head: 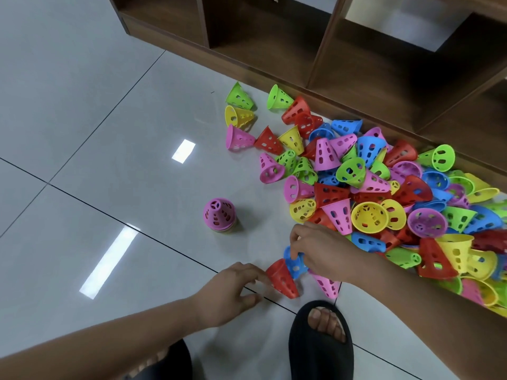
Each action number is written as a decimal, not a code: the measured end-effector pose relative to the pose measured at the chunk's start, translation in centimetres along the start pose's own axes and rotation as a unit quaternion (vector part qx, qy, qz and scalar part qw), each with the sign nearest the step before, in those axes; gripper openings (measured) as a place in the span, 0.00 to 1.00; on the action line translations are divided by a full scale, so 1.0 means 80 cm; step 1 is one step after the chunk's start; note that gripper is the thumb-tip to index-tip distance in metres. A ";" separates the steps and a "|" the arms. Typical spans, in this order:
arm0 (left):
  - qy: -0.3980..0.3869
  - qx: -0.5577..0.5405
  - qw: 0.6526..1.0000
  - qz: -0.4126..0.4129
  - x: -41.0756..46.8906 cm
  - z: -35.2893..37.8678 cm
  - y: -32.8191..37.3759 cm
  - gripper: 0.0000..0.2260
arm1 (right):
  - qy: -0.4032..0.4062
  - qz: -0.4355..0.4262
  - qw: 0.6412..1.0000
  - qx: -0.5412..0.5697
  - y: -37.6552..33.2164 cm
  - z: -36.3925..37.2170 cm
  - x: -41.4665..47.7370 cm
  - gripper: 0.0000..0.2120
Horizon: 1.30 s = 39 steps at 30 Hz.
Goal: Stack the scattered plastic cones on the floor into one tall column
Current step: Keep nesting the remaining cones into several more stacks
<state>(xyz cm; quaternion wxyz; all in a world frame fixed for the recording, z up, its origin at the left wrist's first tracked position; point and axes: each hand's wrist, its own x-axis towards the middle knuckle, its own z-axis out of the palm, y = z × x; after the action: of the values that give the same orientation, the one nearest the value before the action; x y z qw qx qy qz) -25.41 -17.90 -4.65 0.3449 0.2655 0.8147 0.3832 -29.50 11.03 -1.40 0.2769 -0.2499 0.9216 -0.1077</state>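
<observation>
A short stack of cones [219, 215] with a pink one on top stands upright on the floor tiles. To its right lies a big pile of red, yellow, green, blue and pink perforated cones [384, 193]. My right hand [321, 250] pinches a blue cone [294, 263] at the pile's near edge. My left hand [233, 292] reaches toward a red cone [282, 278] lying on its side; its fingertips touch or almost touch the cone's rim. A pink cone [327, 285] lies under my right wrist.
A dark wooden shelf unit [301, 50] runs along the back behind the pile. My foot in a black slipper [321, 341] stands just below the red cone; a second slipper [164, 363] shows at the bottom edge. Glossy grey tiles [96, 133] stretch to the left.
</observation>
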 end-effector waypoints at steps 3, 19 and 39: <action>0.041 -0.029 0.999 -0.013 0.000 -0.011 0.003 0.14 | -0.006 0.000 1.000 0.014 0.005 -0.003 0.002 0.10; -0.015 0.037 0.998 -0.054 -0.014 -0.003 -0.013 0.20 | 0.104 0.083 0.979 0.153 -0.010 -0.023 0.019 0.04; 0.023 0.103 0.994 -0.028 -0.010 -0.047 -0.032 0.19 | 0.160 0.129 0.946 0.249 -0.031 -0.033 0.019 0.02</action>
<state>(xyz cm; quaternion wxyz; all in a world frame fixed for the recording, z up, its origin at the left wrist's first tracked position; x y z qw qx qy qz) -28.22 -21.55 -4.65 0.3077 0.2675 0.8646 0.2937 -31.11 8.26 0.94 0.1909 -0.0317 0.9217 -0.3361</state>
